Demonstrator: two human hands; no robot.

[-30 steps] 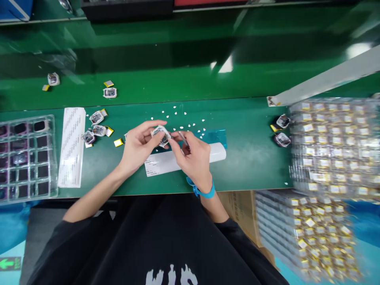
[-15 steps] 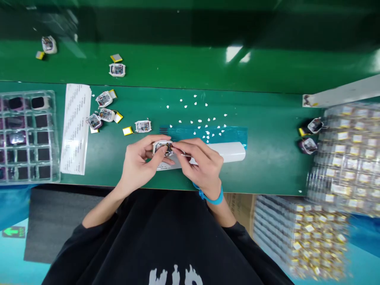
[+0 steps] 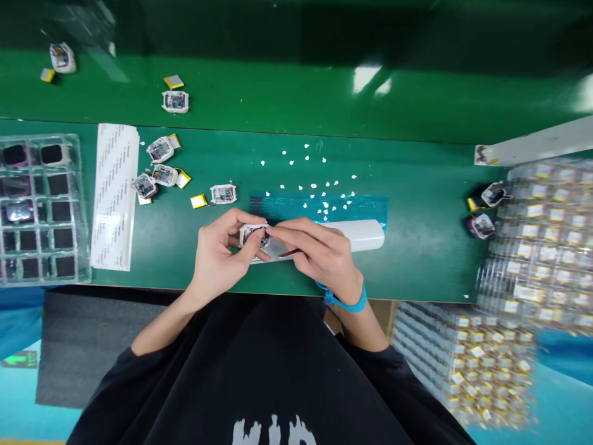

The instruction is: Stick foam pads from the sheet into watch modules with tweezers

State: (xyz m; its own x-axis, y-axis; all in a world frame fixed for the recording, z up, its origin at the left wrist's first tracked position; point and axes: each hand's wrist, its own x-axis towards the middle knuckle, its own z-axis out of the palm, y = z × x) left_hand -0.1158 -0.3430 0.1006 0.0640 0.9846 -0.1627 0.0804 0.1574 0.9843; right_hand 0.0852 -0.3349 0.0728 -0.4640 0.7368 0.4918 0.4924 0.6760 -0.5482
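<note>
My left hand (image 3: 225, 256) is closed round a small white watch case (image 3: 250, 233), its thumb pressed on the circuit board inside. The case is open-faced and partly covered by my fingers. From the right, my right hand (image 3: 327, 253) meets it, index fingertip and thumb pinched at the case's right edge. A thin dark tool (image 3: 290, 253), possibly tweezers, sticks out from under the right hand's fingers; its full shape is hidden. Just beyond the left hand lies another white case (image 3: 223, 194) with a yellow-edged battery (image 3: 199, 201) beside it.
White sticker-like dots (image 3: 314, 185) are scattered around a blue film strip (image 3: 370, 207). A white roll (image 3: 365, 235) lies behind my right hand. At left are a printed white sheet (image 3: 111, 198) and a clear tray (image 3: 76, 210) of watches; stacked trays (image 3: 542, 241) stand at right.
My right hand has shifted slightly right and turned, and the dark tool under its fingers now points down to the left. My left hand still holds the watch case.
</note>
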